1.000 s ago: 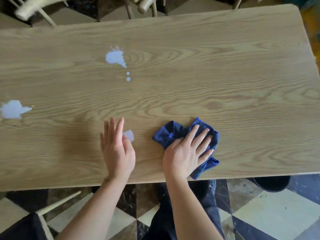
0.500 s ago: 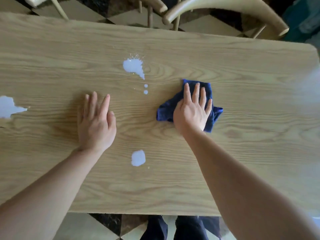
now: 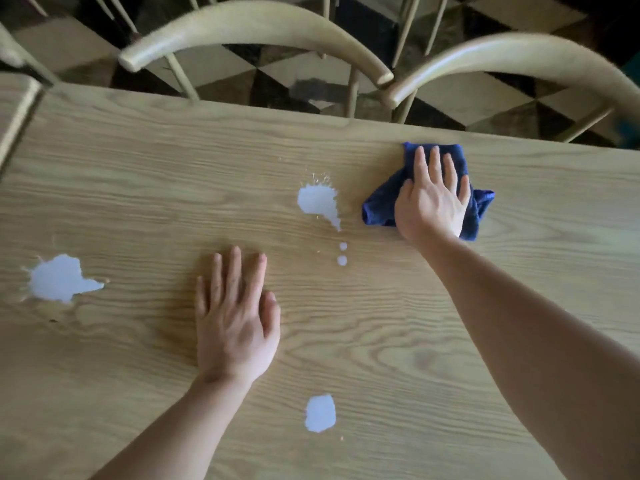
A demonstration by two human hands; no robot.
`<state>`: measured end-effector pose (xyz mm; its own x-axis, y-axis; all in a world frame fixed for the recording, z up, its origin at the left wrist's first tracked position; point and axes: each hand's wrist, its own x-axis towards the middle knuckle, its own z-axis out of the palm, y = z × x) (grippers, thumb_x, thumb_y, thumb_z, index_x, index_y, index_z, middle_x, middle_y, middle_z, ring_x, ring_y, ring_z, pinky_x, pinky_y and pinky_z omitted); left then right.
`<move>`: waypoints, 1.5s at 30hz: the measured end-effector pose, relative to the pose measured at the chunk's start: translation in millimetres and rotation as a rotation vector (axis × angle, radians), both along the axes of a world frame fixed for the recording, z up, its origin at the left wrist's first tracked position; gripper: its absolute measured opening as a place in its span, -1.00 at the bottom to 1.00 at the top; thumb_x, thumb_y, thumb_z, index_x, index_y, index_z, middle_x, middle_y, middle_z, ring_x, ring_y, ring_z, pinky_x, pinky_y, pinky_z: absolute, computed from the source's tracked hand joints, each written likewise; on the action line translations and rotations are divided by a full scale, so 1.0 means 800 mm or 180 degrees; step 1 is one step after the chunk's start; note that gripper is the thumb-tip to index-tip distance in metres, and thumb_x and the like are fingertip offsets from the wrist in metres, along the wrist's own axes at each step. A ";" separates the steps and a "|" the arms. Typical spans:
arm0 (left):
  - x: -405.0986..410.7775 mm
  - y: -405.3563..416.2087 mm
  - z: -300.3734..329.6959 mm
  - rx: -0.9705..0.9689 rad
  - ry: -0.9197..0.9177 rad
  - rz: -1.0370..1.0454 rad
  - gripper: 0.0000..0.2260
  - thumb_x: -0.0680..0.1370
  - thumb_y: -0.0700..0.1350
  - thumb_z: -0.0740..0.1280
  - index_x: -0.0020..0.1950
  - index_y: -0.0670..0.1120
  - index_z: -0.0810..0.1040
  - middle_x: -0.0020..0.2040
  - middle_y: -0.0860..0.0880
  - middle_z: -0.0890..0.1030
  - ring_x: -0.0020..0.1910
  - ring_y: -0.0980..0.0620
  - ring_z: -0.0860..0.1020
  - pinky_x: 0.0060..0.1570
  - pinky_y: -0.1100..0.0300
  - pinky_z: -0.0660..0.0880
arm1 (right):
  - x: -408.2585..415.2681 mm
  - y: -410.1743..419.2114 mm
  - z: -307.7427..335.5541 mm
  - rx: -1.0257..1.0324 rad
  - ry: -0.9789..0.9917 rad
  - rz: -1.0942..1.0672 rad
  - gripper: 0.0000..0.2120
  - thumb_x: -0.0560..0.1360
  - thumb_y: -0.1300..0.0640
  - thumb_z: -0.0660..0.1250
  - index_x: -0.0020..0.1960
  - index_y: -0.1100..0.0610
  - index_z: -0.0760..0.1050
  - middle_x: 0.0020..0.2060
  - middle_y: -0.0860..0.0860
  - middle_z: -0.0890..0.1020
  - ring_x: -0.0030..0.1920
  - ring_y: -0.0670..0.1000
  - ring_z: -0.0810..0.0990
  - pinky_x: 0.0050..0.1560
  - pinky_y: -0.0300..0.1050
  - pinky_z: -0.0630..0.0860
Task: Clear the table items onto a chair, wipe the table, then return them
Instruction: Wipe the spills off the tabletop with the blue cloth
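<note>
A light wooden table fills the view. My right hand presses flat, fingers straight, on a crumpled dark blue cloth near the table's far edge. My left hand rests flat on the bare wood at the middle, fingers straight. White spilled liquid lies in three patches: one splash just left of the cloth with small drops trailing toward me, one puddle at the far left, one small blot near the front beside my left forearm.
Two curved wooden chair backs stand behind the table's far edge. A second tabletop edge shows at the upper left. Checkered dark and pale floor lies beyond.
My right hand has pushed the blue cloth from the near edge across the table to the far edge. My left hand stayed flat on the wood, shifting farther onto the table.
</note>
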<state>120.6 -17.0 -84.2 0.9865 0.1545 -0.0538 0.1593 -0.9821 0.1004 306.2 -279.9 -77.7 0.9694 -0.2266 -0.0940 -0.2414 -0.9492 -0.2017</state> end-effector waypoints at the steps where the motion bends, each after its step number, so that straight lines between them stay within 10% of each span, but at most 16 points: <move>1: 0.001 0.000 0.001 0.0010 0.0033 -0.0003 -0.47 0.58 0.08 0.06 0.56 0.04 0.25 0.60 -0.12 0.18 0.60 -0.17 0.10 0.52 -0.19 0.09 | 0.010 0.002 -0.001 0.0015 0.0001 -0.0047 -0.45 0.63 -0.02 -0.10 0.61 -0.04 -0.05 0.61 -0.06 -0.02 0.60 0.00 -0.08 0.58 0.12 -0.14; 17: 0.005 -0.003 0.007 0.0031 0.0128 -0.0063 -0.42 0.49 0.05 0.17 0.53 -0.01 0.34 0.59 -0.15 0.19 0.58 -0.20 0.15 0.48 -0.25 0.16 | 0.115 0.157 0.002 0.0437 -0.0094 -0.1400 -0.42 0.60 0.12 0.00 0.61 0.08 0.02 0.61 0.06 0.01 0.60 0.08 -0.11 0.55 0.21 -0.20; 34: 0.000 0.003 0.007 -0.0228 0.0083 -0.0127 -0.42 0.50 0.03 0.18 0.55 0.03 0.31 0.60 -0.13 0.18 0.58 -0.19 0.15 0.50 -0.21 0.13 | 0.083 0.186 0.007 -0.0221 0.0189 0.3934 -0.51 0.66 -0.04 0.01 0.58 -0.16 0.10 0.60 -0.11 0.06 0.60 -0.01 -0.03 0.58 0.08 -0.16; 45: -0.001 0.005 0.005 -0.0404 0.0156 -0.0074 -0.42 0.52 0.04 0.16 0.57 0.10 0.23 0.62 -0.08 0.11 0.61 -0.12 0.04 0.54 -0.18 0.05 | 0.013 0.081 0.013 -0.0246 0.0305 0.2046 -0.48 0.62 -0.06 -0.05 0.57 -0.13 0.14 0.59 -0.06 0.14 0.60 0.07 0.05 0.57 0.17 -0.06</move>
